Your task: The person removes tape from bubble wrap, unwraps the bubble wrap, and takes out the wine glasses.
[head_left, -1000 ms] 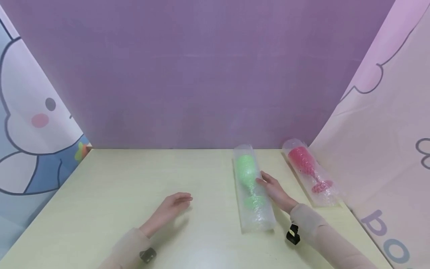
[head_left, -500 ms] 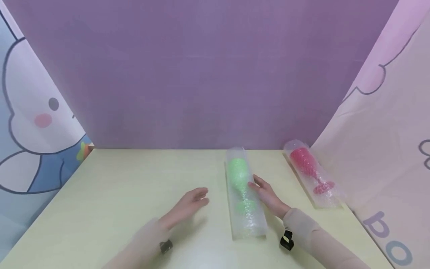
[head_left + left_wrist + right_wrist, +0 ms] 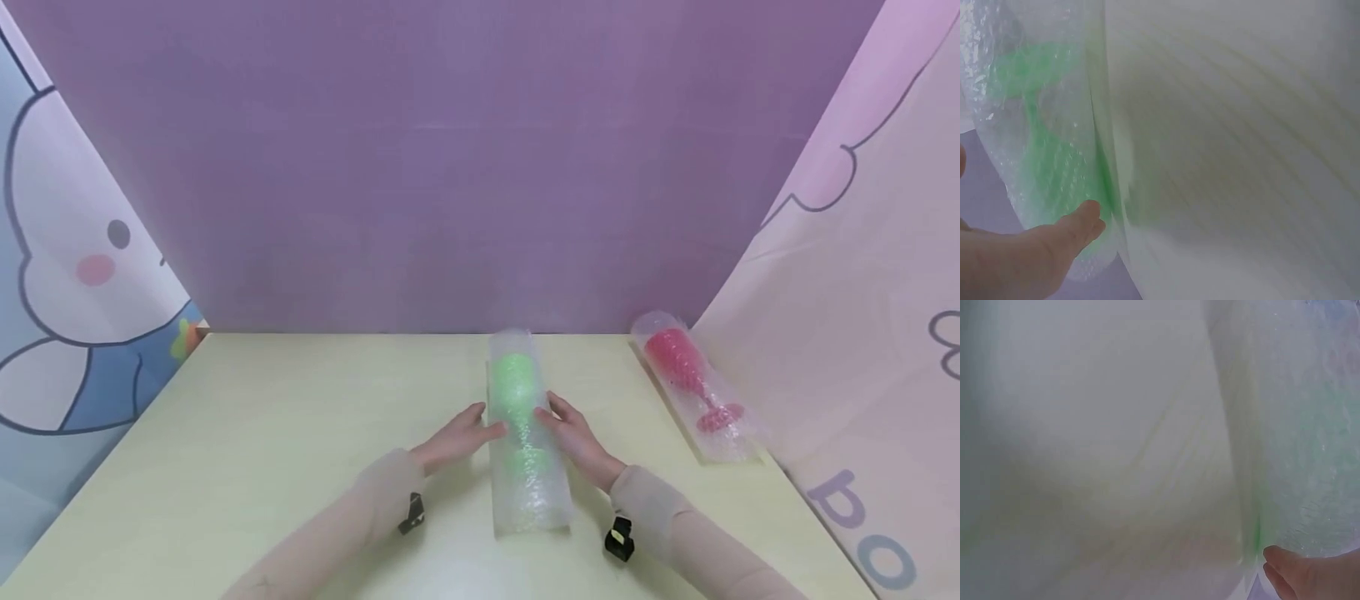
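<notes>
A green goblet [image 3: 517,387] wrapped in clear bubble wrap lies lengthwise on the pale table, its bowl pointing away and its foot toward me. My right hand [image 3: 576,437] holds the wrap along its right side, thumb on top and fingers down the flank. On the opposite side, my left hand [image 3: 457,437] touches the wrap, with its thumb over the top and its fingers extended along the edge. The left wrist view has the fingers [image 3: 1085,225] beside the bowl. In the right wrist view, the fingers [image 3: 1282,569] meet the lower side of the wrap.
Another wrapped goblet, a red one [image 3: 686,371], lies slantwise near the right edge of the table [image 3: 285,417]. A purple panel [image 3: 450,167] stands behind the table. Printed cloth walls [image 3: 862,317] flank it on both sides.
The green goblet has shifted left and slightly toward me along with my right hand. My left hand has come in from the left and reached the wrap. The red goblet stays put.
</notes>
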The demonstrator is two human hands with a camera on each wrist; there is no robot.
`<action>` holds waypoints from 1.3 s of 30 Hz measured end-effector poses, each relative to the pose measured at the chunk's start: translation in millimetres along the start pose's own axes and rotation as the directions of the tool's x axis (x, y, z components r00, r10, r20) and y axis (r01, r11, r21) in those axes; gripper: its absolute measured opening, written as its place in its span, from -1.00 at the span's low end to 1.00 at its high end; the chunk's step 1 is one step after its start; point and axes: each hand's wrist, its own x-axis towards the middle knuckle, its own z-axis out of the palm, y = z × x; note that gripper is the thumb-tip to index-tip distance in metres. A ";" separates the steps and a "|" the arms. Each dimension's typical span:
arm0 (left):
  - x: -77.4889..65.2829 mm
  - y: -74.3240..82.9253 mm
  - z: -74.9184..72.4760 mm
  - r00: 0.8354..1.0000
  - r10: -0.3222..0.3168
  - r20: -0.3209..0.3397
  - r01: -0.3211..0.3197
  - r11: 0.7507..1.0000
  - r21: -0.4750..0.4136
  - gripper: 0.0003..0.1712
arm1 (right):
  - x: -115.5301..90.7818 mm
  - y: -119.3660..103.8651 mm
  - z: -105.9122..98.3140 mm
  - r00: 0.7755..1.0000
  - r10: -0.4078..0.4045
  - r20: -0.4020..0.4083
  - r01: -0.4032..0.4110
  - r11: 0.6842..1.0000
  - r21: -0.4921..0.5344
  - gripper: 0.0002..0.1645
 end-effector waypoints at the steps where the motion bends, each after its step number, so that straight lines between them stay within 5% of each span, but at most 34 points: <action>1: 1.4 -0.5 1.7 1.000 0.006 0.008 -0.006 1.000 -0.014 -0.06 | -0.6 0.5 1.4 1.000 0.002 0.002 -0.002 1.000 0.000 -0.18; 14: 0.7 -2.0 0.7 0.999 -0.032 -0.030 0.029 0.997 -0.067 0.00 | 2.7 -2.9 16.9 0.999 0.037 0.027 -0.037 0.999 0.012 -0.16; 39: -15.5 -13.3 -28.8 0.987 -0.064 -0.151 0.057 0.997 -0.050 -0.02 | 14.5 -10.4 55.4 0.997 0.008 0.082 -0.011 0.999 0.041 -0.17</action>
